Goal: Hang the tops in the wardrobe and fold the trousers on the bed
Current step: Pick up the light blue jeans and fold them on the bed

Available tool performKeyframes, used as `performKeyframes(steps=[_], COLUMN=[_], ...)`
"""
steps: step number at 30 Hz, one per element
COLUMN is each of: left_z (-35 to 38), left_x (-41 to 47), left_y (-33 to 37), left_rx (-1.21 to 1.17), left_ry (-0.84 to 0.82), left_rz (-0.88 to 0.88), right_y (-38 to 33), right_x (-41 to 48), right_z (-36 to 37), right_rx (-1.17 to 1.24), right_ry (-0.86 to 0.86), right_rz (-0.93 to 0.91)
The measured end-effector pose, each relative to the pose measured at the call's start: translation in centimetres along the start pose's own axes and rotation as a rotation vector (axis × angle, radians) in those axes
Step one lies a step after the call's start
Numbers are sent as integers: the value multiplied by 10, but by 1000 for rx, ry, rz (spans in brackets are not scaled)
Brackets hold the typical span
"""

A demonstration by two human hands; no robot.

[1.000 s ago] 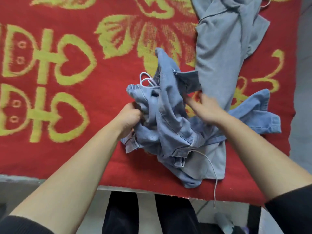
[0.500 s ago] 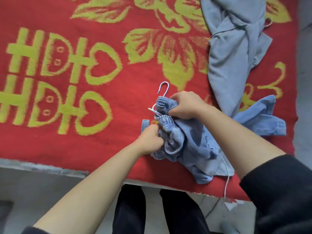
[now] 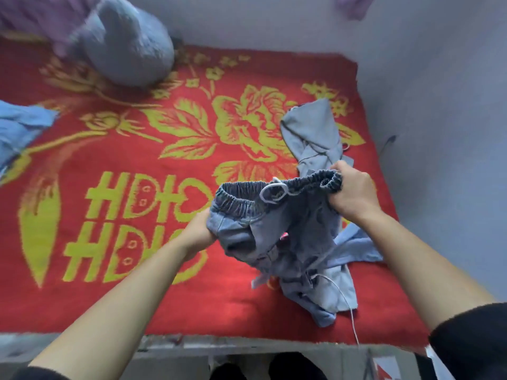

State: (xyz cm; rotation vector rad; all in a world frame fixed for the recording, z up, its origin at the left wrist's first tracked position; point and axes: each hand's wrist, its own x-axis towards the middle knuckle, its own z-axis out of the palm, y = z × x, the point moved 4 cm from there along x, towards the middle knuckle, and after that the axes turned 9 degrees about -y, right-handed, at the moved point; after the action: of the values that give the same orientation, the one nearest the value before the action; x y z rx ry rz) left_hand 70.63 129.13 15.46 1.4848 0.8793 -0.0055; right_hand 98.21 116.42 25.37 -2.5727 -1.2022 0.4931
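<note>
Left hand (image 3: 199,231): fingers curled round the left waistband end.
Trousers (image 3: 274,220): denim, waistband held up, legs trailing on the red bed (image 3: 137,297).
Grey top (image 3: 315,138): crumpled on the bed, behind them.
Right hand (image 3: 354,196): gripping the waistband's right end.

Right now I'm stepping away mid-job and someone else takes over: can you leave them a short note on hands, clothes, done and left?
Left hand grips the denim trousers at one side of the waist, right hand at the other, lifted over the bed.
Grey top lies crumpled behind them, a light blue garment partly under them.
Done: nothing folded in view.
Left: fold these trousers, hang the tops. Wardrobe not in view.
</note>
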Motion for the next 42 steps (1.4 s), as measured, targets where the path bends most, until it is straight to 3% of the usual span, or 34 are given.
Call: performKeyframes(steps=[3, 6, 8, 11, 14, 17, 22, 25, 30, 34, 36, 39, 42], left_z=[-43, -67, -67, -49, -30, -16, -3, 11, 29, -5, -39, -81, -88], left_x=[-21, -59, -81, -107, -124, -140, -174, -188, -182, -194, -209, -221, -216], left_y=[32, 72, 95, 119, 136, 156, 213, 240, 257, 285, 303, 330, 346], left_rx=[110, -84, -161, 163, 519, 560, 573, 702, 808, 791, 659, 515, 722], left_ry=[63, 240, 169, -26, -33, 80, 449, 493, 543, 796, 912, 872, 750], left_rz=[-33, 6, 26, 6, 68, 165, 427, 573, 503, 701, 790, 740, 635], right_y=[-49, -78, -94, -116, -136, -149, -168, -180, -192, -181, -169, -148, -133], right_x=[-21, -38, -46, -55, -63, -68, -78, -84, -94, -103, -109, -106, -89], right_z=[-46, -79, -94, -116, -146, -174, -213, -231, -266, -306, -325, -332, -308], right_rx=[122, 189, 197, 229, 331, 466, 665, 808, 942, 849, 616, 258, 68], right_ry=[29, 51, 66, 87, 153, 227, 335, 335, 329, 421, 470, 354, 156], right_rz=[-82, -79, -75, -65, -52, -48, -88, -138, -253, -397, -479, -556, -575])
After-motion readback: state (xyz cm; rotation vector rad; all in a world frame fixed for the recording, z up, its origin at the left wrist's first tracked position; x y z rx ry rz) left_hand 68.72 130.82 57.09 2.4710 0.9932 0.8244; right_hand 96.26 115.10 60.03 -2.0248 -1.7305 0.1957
